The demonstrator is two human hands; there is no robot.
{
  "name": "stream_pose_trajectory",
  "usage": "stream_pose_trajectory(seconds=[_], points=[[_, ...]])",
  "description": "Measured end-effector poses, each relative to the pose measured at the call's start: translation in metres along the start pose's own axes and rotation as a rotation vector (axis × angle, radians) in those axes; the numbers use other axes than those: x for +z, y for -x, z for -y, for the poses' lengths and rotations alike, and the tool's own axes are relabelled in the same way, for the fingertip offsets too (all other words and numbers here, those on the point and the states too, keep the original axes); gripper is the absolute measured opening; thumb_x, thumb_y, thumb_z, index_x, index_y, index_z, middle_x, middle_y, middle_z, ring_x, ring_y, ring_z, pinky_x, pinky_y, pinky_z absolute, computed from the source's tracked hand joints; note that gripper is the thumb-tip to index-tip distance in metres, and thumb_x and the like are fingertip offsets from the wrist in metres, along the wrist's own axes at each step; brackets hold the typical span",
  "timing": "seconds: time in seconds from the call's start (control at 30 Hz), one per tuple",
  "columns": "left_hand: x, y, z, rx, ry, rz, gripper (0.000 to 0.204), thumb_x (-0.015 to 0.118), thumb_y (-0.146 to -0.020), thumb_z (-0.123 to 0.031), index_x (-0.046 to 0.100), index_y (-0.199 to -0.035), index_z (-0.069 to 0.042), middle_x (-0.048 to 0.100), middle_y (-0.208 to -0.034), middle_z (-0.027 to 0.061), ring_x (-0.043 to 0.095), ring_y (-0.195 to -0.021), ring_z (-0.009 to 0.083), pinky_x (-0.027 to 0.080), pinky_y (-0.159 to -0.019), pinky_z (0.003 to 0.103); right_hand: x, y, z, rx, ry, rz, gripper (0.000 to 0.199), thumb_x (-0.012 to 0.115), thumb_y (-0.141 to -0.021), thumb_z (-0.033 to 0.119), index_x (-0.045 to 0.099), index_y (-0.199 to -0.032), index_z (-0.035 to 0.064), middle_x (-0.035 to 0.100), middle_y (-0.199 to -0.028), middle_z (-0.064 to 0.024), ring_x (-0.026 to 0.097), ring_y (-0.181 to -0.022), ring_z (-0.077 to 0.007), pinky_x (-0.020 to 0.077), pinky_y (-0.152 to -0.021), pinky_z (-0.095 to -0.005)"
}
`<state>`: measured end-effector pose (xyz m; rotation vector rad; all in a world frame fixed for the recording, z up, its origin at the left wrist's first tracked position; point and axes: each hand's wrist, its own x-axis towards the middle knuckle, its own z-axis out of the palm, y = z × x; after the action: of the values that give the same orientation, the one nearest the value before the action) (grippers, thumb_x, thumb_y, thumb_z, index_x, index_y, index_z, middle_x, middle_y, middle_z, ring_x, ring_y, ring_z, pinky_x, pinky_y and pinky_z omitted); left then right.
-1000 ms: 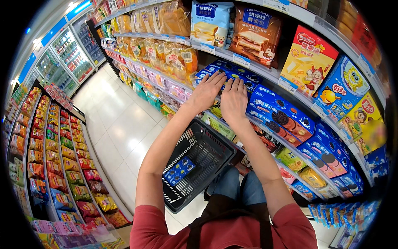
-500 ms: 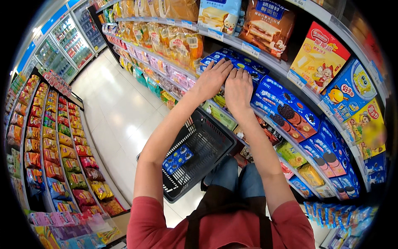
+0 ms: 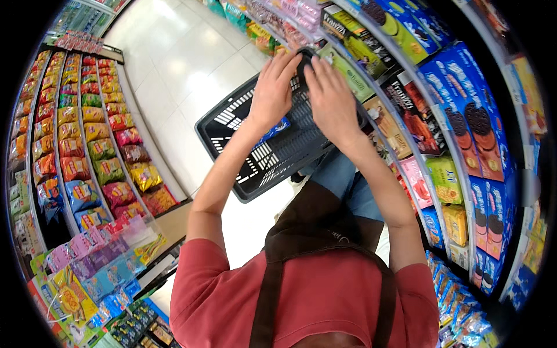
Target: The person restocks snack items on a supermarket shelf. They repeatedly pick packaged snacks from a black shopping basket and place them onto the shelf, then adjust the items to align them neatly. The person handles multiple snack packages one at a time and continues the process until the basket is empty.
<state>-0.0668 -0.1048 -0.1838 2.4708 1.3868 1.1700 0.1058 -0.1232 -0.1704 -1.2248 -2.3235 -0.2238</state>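
Both hands hover flat, fingers spread and holding nothing: the left hand (image 3: 272,93) and right hand (image 3: 332,101) meet above the black basket (image 3: 243,151), near its far rim. A blue packet (image 3: 272,129) lies inside. Shelves of biscuit boxes (image 3: 464,122) stand just right.

Snack-packed shelves (image 3: 447,139), basket (image 3: 232,124) over floor (image 3: 185,64)
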Motion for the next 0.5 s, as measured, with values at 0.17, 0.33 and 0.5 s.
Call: stream_pose_trajectory(seconds=[0.17,0.33,0.5], points=[[0.07,0.167,0.07,-0.427,-0.126,0.309,0.056,0.058,-0.076,0.006,0.049,-0.132,0.003,0.049,-0.135,0.0224,0.045,-0.129,0.04,0.041,-0.106,0.046,0.135,0.077,0.012,-0.091,-0.098,0.457,0.04,0.054,-0.088,0.005,0.056,-0.126,-0.0029,0.048,-0.141,-0.0211,0.043,-0.134,-0.0352,0.0381,-0.107,-0.0459],[0.106,0.248,0.104,-0.649,-0.285,0.483,0.05,0.062,-0.078,-0.001,0.055,-0.127,0.0,0.057,-0.12,0.0185,0.059,-0.109,0.0369,0.051,-0.088,0.045,0.197,0.091,0.034,-0.153,-0.093,0.961,0.032,0.057,-0.086,0.008,0.063,-0.117,-0.0003,0.054,-0.134,-0.0191,0.051,-0.125,-0.0319,0.0444,-0.099,-0.0479],[0.128,0.258,0.114,-0.687,-0.432,0.56,0.044,0.06,-0.08,-0.004,0.055,-0.124,-0.002,0.057,-0.116,0.0147,0.058,-0.109,0.0326,0.051,-0.086,0.044,0.255,0.094,0.053,-0.117,-0.132,0.936,0.03,0.054,-0.089,0.013,0.064,-0.115,0.0014,0.057,-0.131,-0.0168,0.055,-0.119,-0.0298,0.0465,-0.095,-0.0475]])
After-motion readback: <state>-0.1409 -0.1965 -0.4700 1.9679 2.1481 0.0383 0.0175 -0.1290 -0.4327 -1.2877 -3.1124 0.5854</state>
